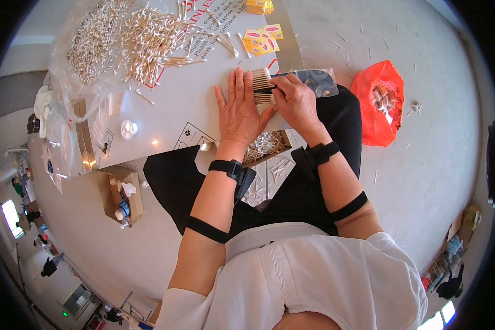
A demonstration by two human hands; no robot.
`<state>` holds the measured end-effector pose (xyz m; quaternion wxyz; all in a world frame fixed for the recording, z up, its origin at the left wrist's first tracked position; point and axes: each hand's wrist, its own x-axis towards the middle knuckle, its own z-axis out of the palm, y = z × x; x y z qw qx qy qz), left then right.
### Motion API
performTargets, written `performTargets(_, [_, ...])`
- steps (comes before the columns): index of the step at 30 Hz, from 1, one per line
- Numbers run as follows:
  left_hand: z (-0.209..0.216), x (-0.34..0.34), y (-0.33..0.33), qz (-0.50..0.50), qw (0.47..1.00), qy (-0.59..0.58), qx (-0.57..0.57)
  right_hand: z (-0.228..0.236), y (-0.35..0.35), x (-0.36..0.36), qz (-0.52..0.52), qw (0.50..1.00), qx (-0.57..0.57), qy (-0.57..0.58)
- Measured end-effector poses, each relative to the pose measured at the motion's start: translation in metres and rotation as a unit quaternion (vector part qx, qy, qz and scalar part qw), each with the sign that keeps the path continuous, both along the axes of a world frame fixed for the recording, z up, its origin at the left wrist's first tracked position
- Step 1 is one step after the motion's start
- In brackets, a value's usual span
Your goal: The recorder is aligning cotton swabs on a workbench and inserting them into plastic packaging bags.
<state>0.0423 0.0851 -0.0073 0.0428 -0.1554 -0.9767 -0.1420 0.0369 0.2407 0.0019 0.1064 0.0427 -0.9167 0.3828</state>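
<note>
My left hand (237, 110) lies flat near the table's front edge, fingers stretched out. Its index finger and thumb border a neat row of cotton swabs (262, 78). On the other side, my right hand (297, 99) is closed, its fingers curled at the row's right side; what they grip is hidden. A clear plastic sheet or bag (322, 82) with a dark part extends to the right from behind that hand. Below my hands, an open cardboard box (283, 141) holds many loose swabs.
A large heap of swabs (148, 41) and a swab-filled clear bag (74, 91) cover the back left. Yellow cards (263, 40) lie at the back. A small white tub (128, 129) stands leftward. A red bag (377, 102) and another carton (121, 195) are on the floor.
</note>
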Motion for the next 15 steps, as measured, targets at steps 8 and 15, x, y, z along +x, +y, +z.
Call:
performTargets(8, [0.0007, 0.0001, 0.0003, 0.003, 1.000, -0.001, -0.002, 0.0005, -0.0011, -0.0001, -0.002, 1.000, 0.014, -0.012])
performTargets(15, [0.0007, -0.0003, -0.0003, 0.002, 1.000, -0.001, -0.009, -0.0020, 0.0007, -0.0001, 0.011, 0.999, 0.024, -0.020])
